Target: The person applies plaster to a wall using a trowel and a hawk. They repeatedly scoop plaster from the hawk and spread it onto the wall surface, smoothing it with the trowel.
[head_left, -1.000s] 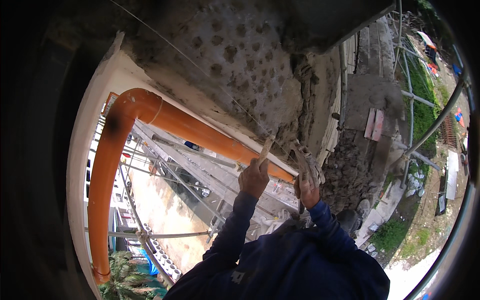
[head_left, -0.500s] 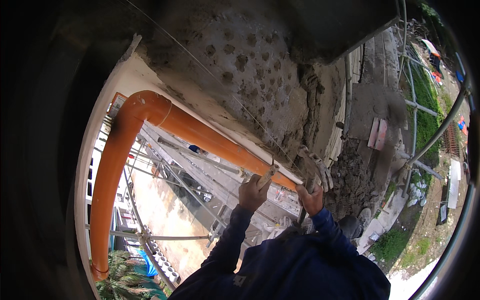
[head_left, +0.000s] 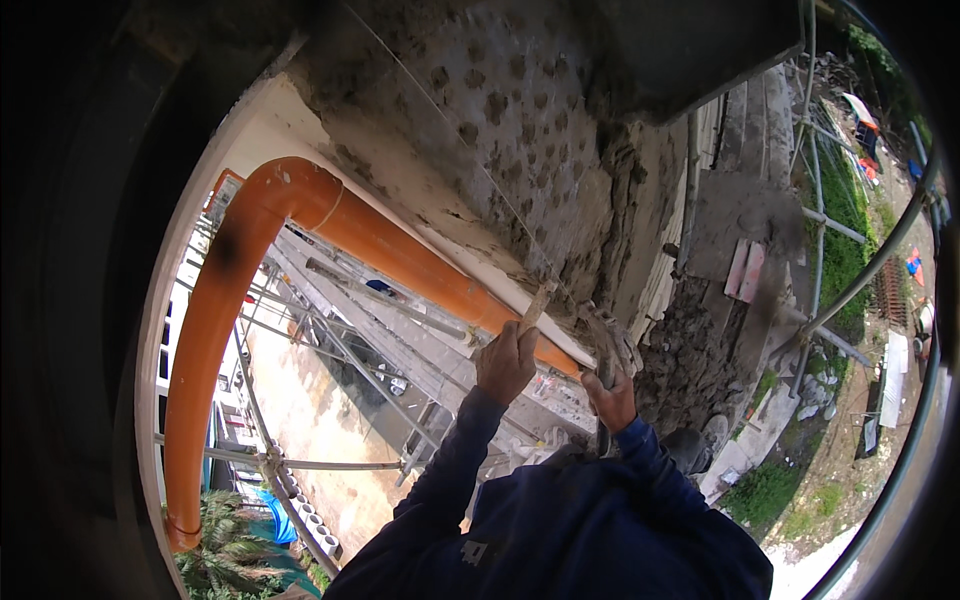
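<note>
My left hand point(head_left: 506, 362) is closed on a short pale wooden strip point(head_left: 538, 300), raised near a taut string point(head_left: 445, 124) along the mortar edge. My right hand point(head_left: 612, 398) grips the handle of a mortar-caked tool point(head_left: 620, 345), whose shape is unclear, just right of the strip. Above both hands is a rough grey mortar surface point(head_left: 530, 150) with many dimples. A large orange pipe point(head_left: 400, 255) with an elbow runs below the pale concrete edge point(head_left: 265, 125), passing behind my hands.
Scaffold tubes point(head_left: 350, 465) cross below left and right point(head_left: 880, 270), over ground far below. A heap of wet mortar point(head_left: 685, 370) lies on planks to the right, near two pinkish boards point(head_left: 742, 270) and my foot point(head_left: 710, 435). A dark overhang point(head_left: 690, 50) is above.
My left hand dipped with the strip half a second ago and has risen again. The right hand's tool has shifted slightly. The whole view has shifted a little.
</note>
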Available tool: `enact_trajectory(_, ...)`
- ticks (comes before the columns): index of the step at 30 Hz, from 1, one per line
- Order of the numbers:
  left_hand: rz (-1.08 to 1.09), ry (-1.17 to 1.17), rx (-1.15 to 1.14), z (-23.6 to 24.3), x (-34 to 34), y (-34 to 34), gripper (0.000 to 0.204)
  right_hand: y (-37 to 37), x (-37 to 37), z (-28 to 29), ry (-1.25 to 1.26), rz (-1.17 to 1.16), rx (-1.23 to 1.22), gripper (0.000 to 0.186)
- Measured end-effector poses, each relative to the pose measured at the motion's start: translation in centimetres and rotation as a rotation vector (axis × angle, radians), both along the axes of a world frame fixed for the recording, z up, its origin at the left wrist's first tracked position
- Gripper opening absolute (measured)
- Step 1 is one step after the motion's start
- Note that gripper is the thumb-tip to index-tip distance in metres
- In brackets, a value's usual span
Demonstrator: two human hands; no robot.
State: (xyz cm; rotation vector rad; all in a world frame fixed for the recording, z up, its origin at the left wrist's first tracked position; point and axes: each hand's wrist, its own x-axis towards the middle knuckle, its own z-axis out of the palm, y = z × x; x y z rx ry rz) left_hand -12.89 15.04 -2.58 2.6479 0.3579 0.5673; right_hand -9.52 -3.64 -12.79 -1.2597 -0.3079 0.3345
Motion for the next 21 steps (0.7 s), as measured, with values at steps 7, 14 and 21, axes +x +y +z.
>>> enact_trajectory(7,0.031,0.064,0.018,-1.2,1.6,0.6,0.024,0.1,-0.1,1.7,0.150,0.122,0.181,0.055)
enact_trajectory(14,0.018,0.012,0.062,-1.9,1.9,2.1,0.024,1.0,-1.0,3.7,0.054,0.105,0.402,0.053)
enact_trajectory(21,0.006,0.049,0.071,-2.0,2.0,3.0,0.025,6.5,0.8,-3.8,-0.369,-0.145,0.086,0.045)
